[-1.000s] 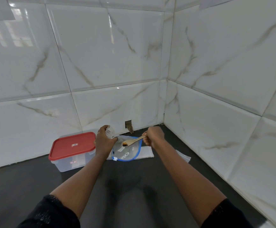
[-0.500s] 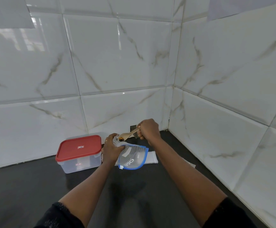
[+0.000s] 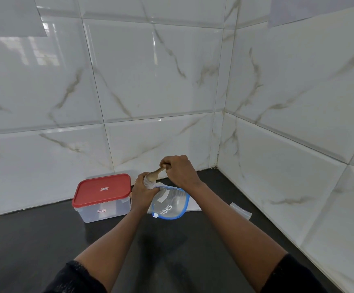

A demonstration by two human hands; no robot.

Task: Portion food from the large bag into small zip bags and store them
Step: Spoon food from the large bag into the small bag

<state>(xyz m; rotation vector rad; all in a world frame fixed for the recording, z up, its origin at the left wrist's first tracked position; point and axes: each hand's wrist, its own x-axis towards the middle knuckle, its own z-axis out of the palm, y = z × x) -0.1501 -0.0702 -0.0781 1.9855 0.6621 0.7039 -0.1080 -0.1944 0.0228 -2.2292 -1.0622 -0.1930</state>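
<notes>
While the box [image 3: 102, 191] sits with its red lid on at the left of the counter [image 3: 45, 240], close to the wall, my left hand [image 3: 142, 194] just beside it is curled tight round the neck of a small bag [image 3: 149, 183], holding its mouth upward. Into that mouth dips the bowl of the spoon [image 3: 154, 175], tilted down from the upper right; whether any food is left on it I cannot tell. My right hand [image 3: 179, 172] pinches the spoon's handle from above, fingers folded round it, so both hands are close together, each clamped on its own thing. Under them the large bag [image 3: 172, 206], blue at the rim, lies slumped on the counter over a flat white sheet [image 3: 194, 207]. Further right, near the side wall, a spare bag [image 3: 240, 210] lies flat. I judge I am tipping a spoonful into the small bag, mid-portion. Next I should draw the spoon straight out without snagging the thin film, keeping my left grip firm so the mouth doesn't collapse, then go back to the large bag for more or press this one's zip closed.
</notes>
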